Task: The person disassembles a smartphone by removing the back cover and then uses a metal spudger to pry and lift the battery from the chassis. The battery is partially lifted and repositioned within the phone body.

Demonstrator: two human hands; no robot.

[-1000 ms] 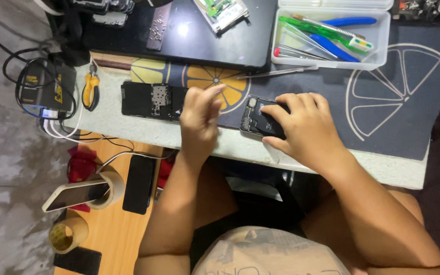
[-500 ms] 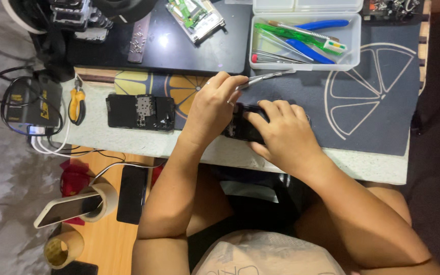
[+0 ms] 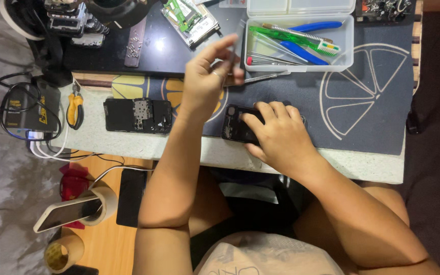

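the right hand [image 3: 280, 136] lies flat on a dark phone [image 3: 238, 124] on the mat [image 3: 362, 117], its fingers spread and pressing it down rather than clenched. the left hand [image 3: 207, 81] is raised above the tabletop [image 3: 128, 147], fingertips pinched on thin tweezers [image 3: 236, 48], which are blurred. a second opened phone [image 3: 137, 115] lies to the left, near yellow pliers [image 3: 75, 109]. a clear tool box [image 3: 301, 40] sits behind.

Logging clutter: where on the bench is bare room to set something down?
Free: the dark mat right of the right hand, below the clear tool box; also the pale strip along the table's near edge. Crowded: the back left around the circuit board and opened phone.
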